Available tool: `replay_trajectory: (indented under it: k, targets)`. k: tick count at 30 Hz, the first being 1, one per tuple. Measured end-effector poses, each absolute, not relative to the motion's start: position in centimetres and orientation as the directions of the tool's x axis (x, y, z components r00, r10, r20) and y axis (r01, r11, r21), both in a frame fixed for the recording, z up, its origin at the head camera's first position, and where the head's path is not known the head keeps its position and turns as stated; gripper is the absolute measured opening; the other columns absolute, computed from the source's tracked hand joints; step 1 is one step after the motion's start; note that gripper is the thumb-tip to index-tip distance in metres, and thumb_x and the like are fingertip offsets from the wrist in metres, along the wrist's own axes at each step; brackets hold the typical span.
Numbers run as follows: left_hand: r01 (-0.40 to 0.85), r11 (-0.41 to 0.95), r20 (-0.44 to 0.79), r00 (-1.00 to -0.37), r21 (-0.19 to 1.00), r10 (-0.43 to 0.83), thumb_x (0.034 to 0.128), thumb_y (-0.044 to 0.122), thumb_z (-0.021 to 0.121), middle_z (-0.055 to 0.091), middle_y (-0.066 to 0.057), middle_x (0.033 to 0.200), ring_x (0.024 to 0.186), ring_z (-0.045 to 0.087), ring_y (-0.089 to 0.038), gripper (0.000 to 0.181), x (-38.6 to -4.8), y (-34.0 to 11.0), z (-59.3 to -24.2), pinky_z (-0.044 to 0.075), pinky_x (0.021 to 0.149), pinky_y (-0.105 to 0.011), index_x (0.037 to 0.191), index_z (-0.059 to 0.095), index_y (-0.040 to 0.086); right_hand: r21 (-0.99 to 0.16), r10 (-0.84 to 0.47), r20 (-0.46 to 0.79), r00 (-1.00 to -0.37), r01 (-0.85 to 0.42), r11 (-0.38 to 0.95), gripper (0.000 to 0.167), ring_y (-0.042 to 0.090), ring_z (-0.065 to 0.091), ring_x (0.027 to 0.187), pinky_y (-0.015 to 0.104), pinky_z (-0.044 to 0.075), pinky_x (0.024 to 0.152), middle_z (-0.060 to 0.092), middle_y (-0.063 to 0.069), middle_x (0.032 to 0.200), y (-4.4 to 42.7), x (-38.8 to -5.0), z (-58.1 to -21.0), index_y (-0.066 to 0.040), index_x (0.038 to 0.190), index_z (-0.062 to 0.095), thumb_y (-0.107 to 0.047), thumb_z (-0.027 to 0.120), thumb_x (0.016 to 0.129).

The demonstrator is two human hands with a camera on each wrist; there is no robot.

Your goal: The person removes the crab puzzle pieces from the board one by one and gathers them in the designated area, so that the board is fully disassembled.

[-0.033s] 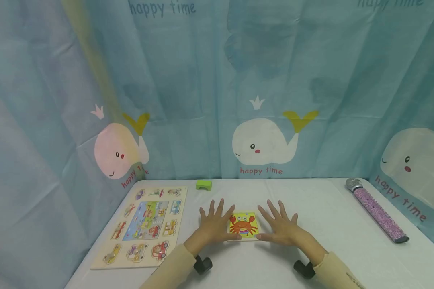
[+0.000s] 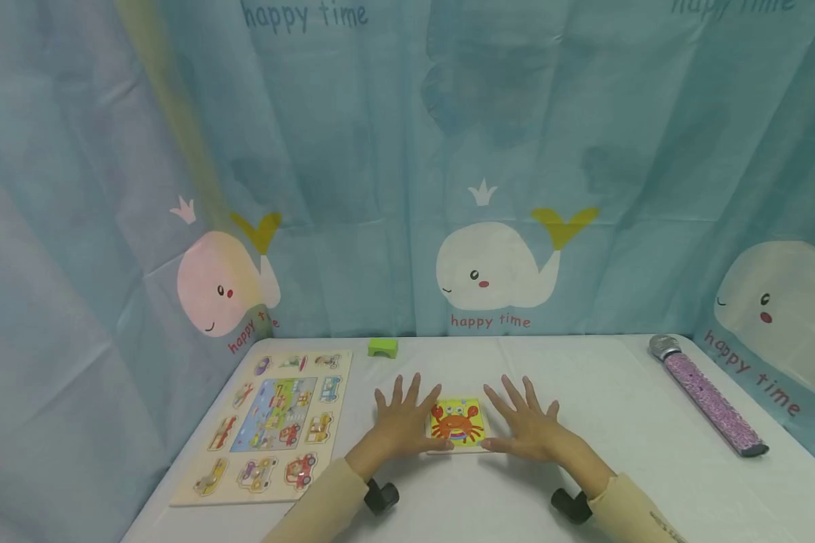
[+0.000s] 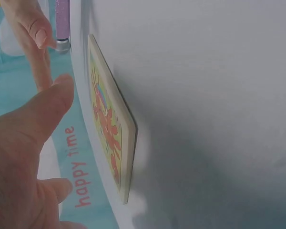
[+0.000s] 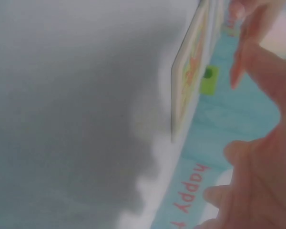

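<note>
A small square wooden board with a red crab on yellow [image 2: 457,424] lies flat on the white table, between the two hands. To its left is my left hand [image 2: 401,426], fingers spread and straight. My right hand [image 2: 531,431] mirrors it on the other side, also with spread fingers. Both thumbs overlap the board's near corners in the head view. The left wrist view shows a gap between the left thumb [image 3: 55,102] and the board [image 3: 107,124]. In the right wrist view the right hand [image 4: 264,162] is likewise apart from the board [image 4: 188,71]. Neither hand holds anything.
A wooden vehicle peg puzzle [image 2: 326,445] lies on the table's left side. A green arch block [image 2: 383,348] stands near the back edge. On the right lies a glittery pink microphone [image 2: 709,400]. A blue whale-print curtain [image 2: 373,188] hangs behind and along the sides.
</note>
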State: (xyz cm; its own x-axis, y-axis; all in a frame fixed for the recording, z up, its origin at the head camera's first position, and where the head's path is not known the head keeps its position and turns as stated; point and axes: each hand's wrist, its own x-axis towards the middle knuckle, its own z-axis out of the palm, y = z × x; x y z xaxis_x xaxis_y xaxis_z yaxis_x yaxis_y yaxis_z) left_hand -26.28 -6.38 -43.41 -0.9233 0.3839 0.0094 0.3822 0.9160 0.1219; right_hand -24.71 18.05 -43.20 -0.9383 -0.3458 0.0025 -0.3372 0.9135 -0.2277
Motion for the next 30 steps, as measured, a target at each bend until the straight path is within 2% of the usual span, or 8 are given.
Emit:
replay_trajectory:
  k: [9, 14, 18, 20, 22, 25, 27, 30]
  targets:
    - [0.384, 0.913, -0.006, -0.921, 0.136, 0.389, 0.0697, 0.076, 0.053, 0.014, -0.016, 0.154, 0.138, 0.01, -0.047, 0.095, -26.0, -6.2, -43.6, 0.012, 0.098, -0.073, 0.146, 0.024, 0.028, -0.263, -0.338, -0.008, -0.941, -0.324, 0.909, 0.086, 0.052, 0.002, 0.136, 0.082, 0.008, 0.085, 0.009, 0.017, 0.154, 18.6, -24.8, -43.7, -0.022, 0.147, 0.02, -0.064, 0.053, 0.08]
    - [0.38, 0.915, 0.017, -0.924, 0.134, 0.381, 0.0721, 0.072, 0.055, 0.016, -0.017, 0.153, 0.137, 0.014, -0.048, 0.093, -26.0, -6.4, -43.6, 0.013, 0.097, -0.073, 0.146, 0.024, 0.025, -0.269, -0.348, -0.017, -0.937, -0.331, 0.905, 0.085, 0.051, 0.001, 0.137, 0.081, 0.008, 0.086, 0.008, 0.016, 0.154, 18.7, -24.9, -43.7, -0.023, 0.147, 0.018, -0.065, 0.05, 0.081]
    - [0.384, 0.915, 0.042, -0.923, 0.125, 0.382, 0.0766, 0.067, 0.055, 0.02, -0.018, 0.152, 0.135, 0.019, -0.048, 0.087, -26.3, -6.6, -43.2, 0.014, 0.096, -0.074, 0.146, 0.025, 0.025, -0.261, -0.35, 0.016, -0.937, -0.342, 0.903, 0.079, 0.05, 0.011, 0.136, 0.08, 0.011, 0.088, 0.007, 0.018, 0.154, 18.6, -26.0, -43.2, -0.023, 0.148, 0.016, -0.058, 0.049, 0.086]
    - [0.383, 0.914, 0.053, -0.924, 0.131, 0.38, 0.0794, 0.064, 0.054, 0.022, -0.018, 0.151, 0.135, 0.022, -0.047, 0.082, -26.2, -6.6, -43.3, 0.017, 0.096, -0.073, 0.145, 0.027, 0.024, -0.26, -0.346, 0.055, -0.937, -0.348, 0.901, 0.075, 0.047, 0.021, 0.135, 0.078, 0.015, 0.09, 0.014, 0.019, 0.153, 18.3, -26.7, -43.2, -0.022, 0.148, 0.015, -0.052, 0.05, 0.089]
    - [0.377, 0.915, 0.064, -0.926, 0.144, 0.371, 0.082, 0.06, 0.054, 0.023, -0.017, 0.151, 0.135, 0.022, -0.046, 0.077, -26.2, -6.7, -43.4, 0.02, 0.098, -0.071, 0.145, 0.029, 0.023, -0.264, -0.363, 0.132, -0.923, -0.385, 0.884, 0.07, 0.043, 0.036, 0.128, 0.072, 0.027, 0.091, 0.029, 0.02, 0.147, 17.8, -27.6, -43.1, -0.018, 0.147, 0.019, -0.042, 0.052, 0.091]
    - [0.369, 0.915, 0.06, -0.929, 0.162, 0.365, 0.0855, 0.054, 0.054, 0.023, -0.017, 0.151, 0.136, 0.022, -0.043, 0.071, -26.1, -6.6, -43.5, 0.025, 0.099, -0.066, 0.144, 0.033, 0.019, -0.289, -0.398, 0.229, -0.888, -0.452, 0.844, 0.057, 0.033, 0.052, 0.111, 0.055, 0.043, 0.087, 0.048, 0.018, 0.128, 16.8, -29.1, -42.9, -0.014, 0.143, 0.031, -0.027, 0.054, 0.092]
    - [0.371, 0.913, 0.031, -0.928, 0.169, 0.371, 0.0867, 0.053, 0.052, 0.022, -0.018, 0.151, 0.137, 0.021, -0.043, 0.069, -25.9, -6.4, -43.8, 0.028, 0.1, -0.064, 0.143, 0.034, 0.019, -0.325, -0.446, 0.258, -0.857, -0.512, 0.795, 0.048, 0.026, 0.055, 0.095, 0.043, 0.048, 0.079, 0.051, 0.017, 0.115, 16.0, -29.8, -42.8, -0.009, 0.137, 0.041, -0.017, 0.054, 0.092]
    - [0.378, 0.905, -0.047, -0.918, 0.196, 0.394, 0.0866, 0.055, 0.051, 0.02, -0.02, 0.151, 0.137, 0.02, -0.044, 0.065, -25.4, -6.1, -44.5, 0.028, 0.101, -0.063, 0.142, 0.035, 0.025, -0.408, -0.517, 0.191, -0.834, -0.547, 0.731, 0.037, 0.018, 0.051, 0.084, 0.035, 0.047, 0.076, 0.05, 0.014, 0.104, 14.8, -30.5, -43.0, -0.008, 0.129, 0.05, -0.007, 0.052, 0.092]
